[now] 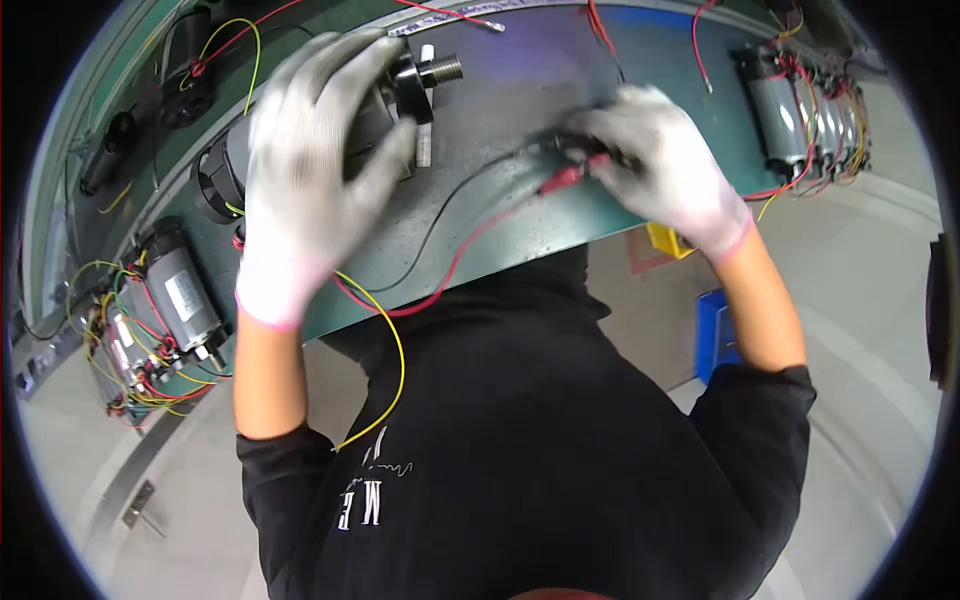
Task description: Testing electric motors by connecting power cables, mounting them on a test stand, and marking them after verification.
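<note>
A grey cylindrical electric motor (237, 150) lies on the dark green bench mat, its threaded shaft (442, 70) pointing right. My left hand (305, 150), in a white knit glove, is wrapped over the motor, with fingers on the far side and thumb on the near side. A black wire (428, 232) and a red wire (465, 245) curve from the motor's near side to my right hand (650, 160), also gloved. Its fingers are closed on the leads, including a red clip-like end (562, 180). Motion blur hides the black lead's end. A yellow wire (402, 350) hangs over the bench edge.
Several wired motors stand at the right end of the bench (785, 115), and more at the left (182, 295). Loose red wires (699, 50) come in from the far side. A blue bin (714, 330) and a yellow bin (668, 240) sit below the near edge.
</note>
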The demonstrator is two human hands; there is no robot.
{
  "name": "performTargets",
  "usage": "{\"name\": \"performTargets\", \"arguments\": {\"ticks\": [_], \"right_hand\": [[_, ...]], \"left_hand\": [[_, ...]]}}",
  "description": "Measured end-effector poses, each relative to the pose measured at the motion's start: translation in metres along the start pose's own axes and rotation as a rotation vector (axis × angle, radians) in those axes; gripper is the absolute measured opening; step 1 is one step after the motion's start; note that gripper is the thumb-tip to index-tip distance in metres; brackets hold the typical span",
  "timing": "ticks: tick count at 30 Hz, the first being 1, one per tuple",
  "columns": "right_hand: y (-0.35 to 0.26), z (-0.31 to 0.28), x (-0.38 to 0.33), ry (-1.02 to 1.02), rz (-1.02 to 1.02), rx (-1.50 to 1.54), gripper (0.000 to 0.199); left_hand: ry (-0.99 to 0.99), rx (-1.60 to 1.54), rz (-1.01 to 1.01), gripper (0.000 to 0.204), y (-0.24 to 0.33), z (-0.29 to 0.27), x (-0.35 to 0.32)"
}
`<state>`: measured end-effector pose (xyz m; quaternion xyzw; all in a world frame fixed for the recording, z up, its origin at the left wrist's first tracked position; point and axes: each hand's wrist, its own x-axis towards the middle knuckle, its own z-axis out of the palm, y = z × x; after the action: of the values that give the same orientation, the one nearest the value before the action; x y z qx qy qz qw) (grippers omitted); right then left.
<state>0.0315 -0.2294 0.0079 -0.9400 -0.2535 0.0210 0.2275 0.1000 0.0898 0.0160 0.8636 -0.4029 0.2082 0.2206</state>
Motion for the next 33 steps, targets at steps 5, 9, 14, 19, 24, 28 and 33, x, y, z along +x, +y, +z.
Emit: {"name": "performTargets", "arguments": {"ticks": [5, 9, 14, 19, 24, 28, 33], "right_hand": [[0.014, 0.017, 0.017, -0.148, -0.115, -0.286, 0.05], [-0.014, -0.027, 0.056, 0.431, -0.325, -0.096, 0.055], [-0.017, -0.092, 0.128, 0.617, 0.099, -0.516, 0.054], [-0.026, -0.107, 0.175, 0.867, -0.184, -0.481, 0.076], [-0.047, -0.1, 0.17, 1.051, -0.04, -0.737, 0.07], [0.011, -0.099, 0.149, 0.941, -0.216, -0.432, 0.045], [0.104, -0.118, 0.034, 0.089, -0.41, -0.556, 0.021]], "left_hand": [[-0.266, 0.264, 0.24, 0.044, -0.083, 0.014, 0.026], [-0.368, 0.508, 0.007, 0.028, -0.058, 0.007, 0.025], [-0.186, 0.416, -0.362, 0.032, -0.023, 0.012, 0.005], [-0.088, 0.491, -0.369, 0.032, -0.019, 0.004, 0.002], [-0.112, 0.482, -0.428, 0.031, -0.016, 0.009, 0.013], [-0.245, 0.437, -0.496, 0.029, -0.018, 0.015, 0.014], [-0.156, 0.499, -0.454, 0.031, -0.025, 0.013, 0.002]]}}
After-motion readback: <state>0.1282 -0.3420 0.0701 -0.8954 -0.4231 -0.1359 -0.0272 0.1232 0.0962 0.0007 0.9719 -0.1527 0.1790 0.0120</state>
